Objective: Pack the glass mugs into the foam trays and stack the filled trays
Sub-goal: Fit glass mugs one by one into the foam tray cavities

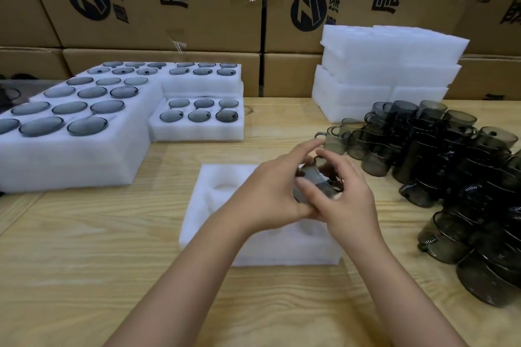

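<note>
A smoky glass mug (317, 177) is held in the air between both hands, tipped on its side, just above the right part of a foam tray (214, 214) that lies on the table (84, 256). The left grip (270, 194) curls round one end of the glass and pinches it. The right grip (345, 203) wraps round the other end, and the handle shows beside its fingers.

The step in hand looks like seating this mug in a pocket. To do it well, I would turn the mug to sit the way the packed ones do and line its handle up with the pocket's side notch. Then lower it straight and press only until the foam takes it. One empty pocket (225, 186) shows; the hands hide the others.

To the right, loose mugs (451, 166) are piled near the tray. Filled trays (84, 155) stand stacked to the left. Spare foam (380, 73) rises behind, against cardboard boxes (158, 8).
</note>
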